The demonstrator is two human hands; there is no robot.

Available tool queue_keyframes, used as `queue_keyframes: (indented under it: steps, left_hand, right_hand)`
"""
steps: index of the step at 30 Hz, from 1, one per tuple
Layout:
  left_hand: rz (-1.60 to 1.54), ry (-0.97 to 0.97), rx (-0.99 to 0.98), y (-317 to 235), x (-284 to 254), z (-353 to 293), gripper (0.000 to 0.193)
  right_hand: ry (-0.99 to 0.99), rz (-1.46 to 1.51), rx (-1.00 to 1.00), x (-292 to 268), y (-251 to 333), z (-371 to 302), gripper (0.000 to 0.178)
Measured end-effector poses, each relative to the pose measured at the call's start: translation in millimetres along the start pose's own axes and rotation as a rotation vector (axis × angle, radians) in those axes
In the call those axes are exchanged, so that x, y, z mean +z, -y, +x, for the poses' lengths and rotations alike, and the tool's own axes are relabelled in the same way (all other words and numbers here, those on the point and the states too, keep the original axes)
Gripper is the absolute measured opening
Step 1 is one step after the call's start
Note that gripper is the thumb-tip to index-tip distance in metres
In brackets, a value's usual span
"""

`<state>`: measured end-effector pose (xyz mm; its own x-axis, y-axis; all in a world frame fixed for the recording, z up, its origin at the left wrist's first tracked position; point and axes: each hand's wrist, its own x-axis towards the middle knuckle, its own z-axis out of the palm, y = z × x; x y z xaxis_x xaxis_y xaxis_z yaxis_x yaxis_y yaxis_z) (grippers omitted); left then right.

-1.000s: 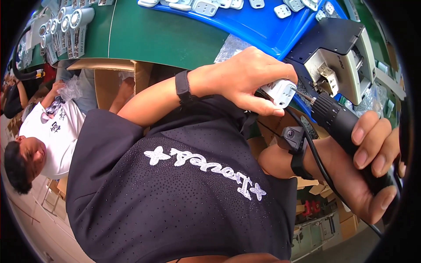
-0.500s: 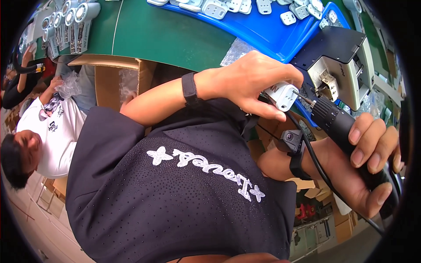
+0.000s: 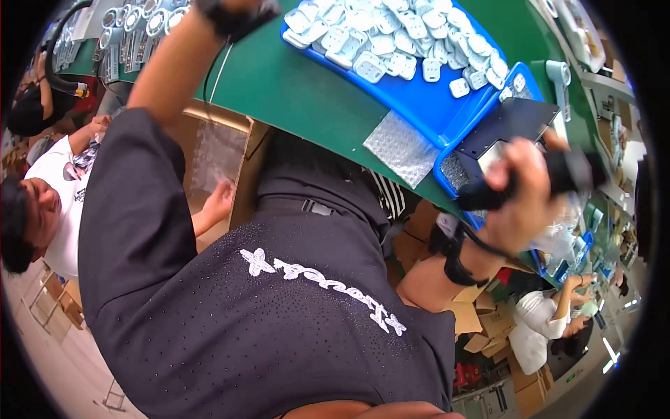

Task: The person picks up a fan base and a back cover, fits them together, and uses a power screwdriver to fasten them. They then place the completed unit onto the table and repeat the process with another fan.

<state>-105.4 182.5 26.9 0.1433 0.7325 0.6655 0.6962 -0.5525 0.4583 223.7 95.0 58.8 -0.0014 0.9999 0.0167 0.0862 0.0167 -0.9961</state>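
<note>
My right hand (image 3: 523,199), smeared by motion, grips a black electric screwdriver (image 3: 569,173) beside a black box-shaped machine with a metal front (image 3: 509,126). Up at the top edge, my left arm stretches forward past the near table edge. Only the wrist with its black strap (image 3: 234,17) and a sliver of my left hand (image 3: 241,3) show there; its fingers are cut off, so what it holds is hidden. Below and left of it stand several pale blue handheld fans (image 3: 132,19) in a row.
A blue tray (image 3: 419,105) of pale plastic covers (image 3: 370,66) lies on the green table (image 3: 279,87). Bubble wrap (image 3: 401,146) hangs at the table edge near a smaller blue tray (image 3: 523,77). An open cardboard box (image 3: 241,167) is below. Co-workers sit left and right.
My left hand has swung from the screwdriver tip to the top left, out past the frame edge. The small white part it held is out of sight. My right hand has lifted and turned the screwdriver.
</note>
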Motion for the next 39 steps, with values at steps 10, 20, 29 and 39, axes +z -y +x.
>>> queue_keyframes:
  steps: [10,20,29,39]
  left_hand:
    - [0.472,0.411,0.358,173,81,47,0.042]
    - [0.513,-0.390,-0.233,32,-15,-90,0.048]
    - [0.459,-0.232,-0.530,6,-54,-186,0.067]
    - [-0.878,-0.032,-0.496,-123,10,-131,0.045]
  right_hand:
    - [0.189,-0.964,-0.217,76,-150,81,0.060]
    - [0.340,-0.467,0.172,50,-70,55,0.062]
    - [0.324,0.144,0.153,27,-36,4,0.080]
    - [0.484,0.407,0.243,5,-26,-24,0.080]
